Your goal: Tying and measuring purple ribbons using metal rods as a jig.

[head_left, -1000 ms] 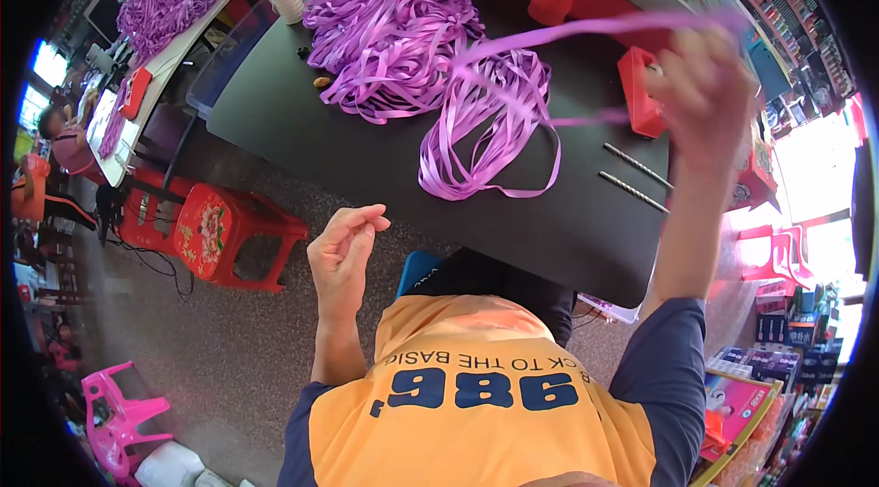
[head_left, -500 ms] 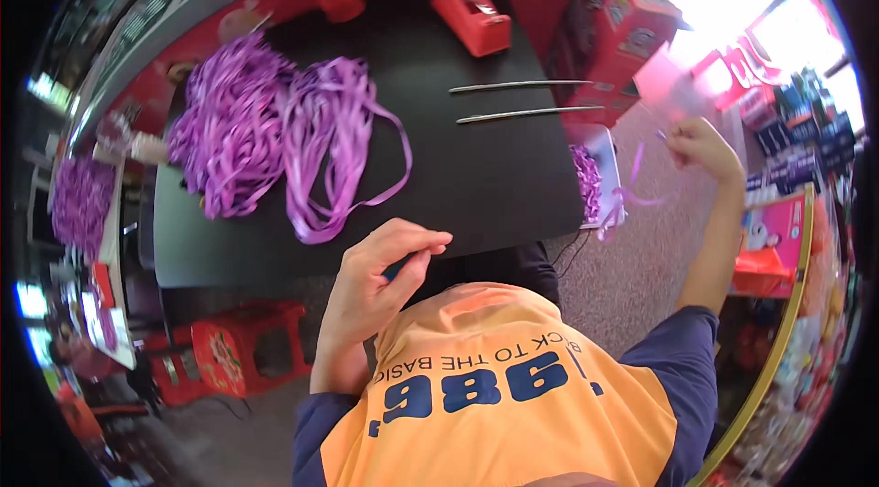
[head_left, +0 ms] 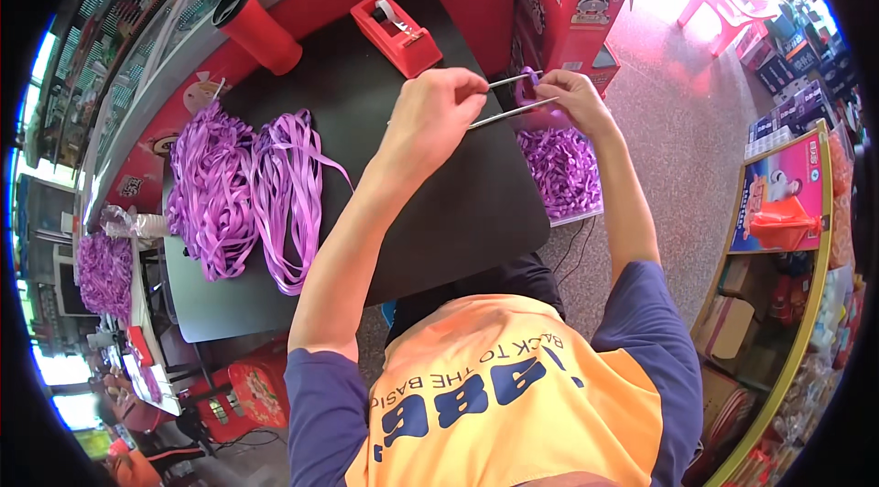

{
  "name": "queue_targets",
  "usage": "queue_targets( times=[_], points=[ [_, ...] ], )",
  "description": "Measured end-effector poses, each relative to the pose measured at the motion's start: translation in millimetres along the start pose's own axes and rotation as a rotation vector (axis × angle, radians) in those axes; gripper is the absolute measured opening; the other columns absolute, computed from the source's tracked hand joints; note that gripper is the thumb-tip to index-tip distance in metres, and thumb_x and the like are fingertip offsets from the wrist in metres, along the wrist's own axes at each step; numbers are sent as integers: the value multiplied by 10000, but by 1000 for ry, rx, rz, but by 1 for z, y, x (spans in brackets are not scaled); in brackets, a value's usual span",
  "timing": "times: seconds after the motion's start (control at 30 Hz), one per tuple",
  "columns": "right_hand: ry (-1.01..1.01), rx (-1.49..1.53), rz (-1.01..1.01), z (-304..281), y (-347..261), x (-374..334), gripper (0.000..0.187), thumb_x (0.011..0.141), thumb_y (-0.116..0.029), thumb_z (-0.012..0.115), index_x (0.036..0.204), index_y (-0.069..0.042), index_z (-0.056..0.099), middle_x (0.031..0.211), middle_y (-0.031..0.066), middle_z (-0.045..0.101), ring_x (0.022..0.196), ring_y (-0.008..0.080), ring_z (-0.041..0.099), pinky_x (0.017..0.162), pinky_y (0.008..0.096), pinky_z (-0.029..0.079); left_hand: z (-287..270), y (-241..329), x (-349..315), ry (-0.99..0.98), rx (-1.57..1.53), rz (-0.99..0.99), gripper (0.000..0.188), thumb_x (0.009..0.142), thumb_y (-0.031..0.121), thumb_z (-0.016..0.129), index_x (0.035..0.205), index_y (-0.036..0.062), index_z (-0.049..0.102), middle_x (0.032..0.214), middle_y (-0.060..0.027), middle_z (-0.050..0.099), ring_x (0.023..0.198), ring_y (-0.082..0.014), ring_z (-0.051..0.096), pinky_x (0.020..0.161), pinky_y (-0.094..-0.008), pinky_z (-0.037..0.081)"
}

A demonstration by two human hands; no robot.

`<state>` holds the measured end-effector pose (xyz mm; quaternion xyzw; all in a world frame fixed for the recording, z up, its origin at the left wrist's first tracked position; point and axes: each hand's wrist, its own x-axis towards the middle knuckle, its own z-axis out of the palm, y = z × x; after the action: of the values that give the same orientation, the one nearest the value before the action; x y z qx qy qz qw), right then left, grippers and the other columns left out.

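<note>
Two thin metal rods (head_left: 513, 112) run side by side past the right edge of a black table (head_left: 430, 212). My left hand (head_left: 438, 113) is over the rods near that edge, fingertips pressed together; what they pinch, if anything, is hidden. At the rods' outer ends, my right hand (head_left: 575, 102) has its thumb and fingers closed on a piece of purple ribbon (head_left: 528, 82), which loops by the far rod. Below the rods, a white bin holds many short purple ribbon pieces (head_left: 560, 167). Purple ribbon hanks (head_left: 215, 189) lie on the table's left side.
A red tape dispenser (head_left: 396, 34) and a red tumbler (head_left: 261, 29) stand toward the back of the table. Red cartons (head_left: 577, 6) are stacked beyond the bin. A shelf unit (head_left: 778, 304) stands at the right, and a red stool (head_left: 256, 391) at the lower left.
My left hand has moved from the table's front edge up to the rods. My right hand has come in from the far right to the rod ends. The view has shifted.
</note>
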<state>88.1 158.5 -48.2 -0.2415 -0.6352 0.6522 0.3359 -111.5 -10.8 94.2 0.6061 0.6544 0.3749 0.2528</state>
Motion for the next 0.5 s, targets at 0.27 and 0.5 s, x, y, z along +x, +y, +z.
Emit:
queue_targets(
  times=[0.27,0.5],
  points=[
    [102,179,46,38,6,-4,132,836,-117,652,846,11,622,737,42,611,644,107,588,601,229,471,52,-32,56,81,43,117,202,812,132,626,956,-4,665,856,-129,679,801,-191,661,724,-289,490],
    [115,202,21,50,24,-2,176,827,-154,659,824,17,617,712,53,624,655,109,599,626,225,453,65,-43,68,85,156,49,170,757,196,649,824,49,700,835,-148,656,797,-307,630,737,-374,484]
  ],
)
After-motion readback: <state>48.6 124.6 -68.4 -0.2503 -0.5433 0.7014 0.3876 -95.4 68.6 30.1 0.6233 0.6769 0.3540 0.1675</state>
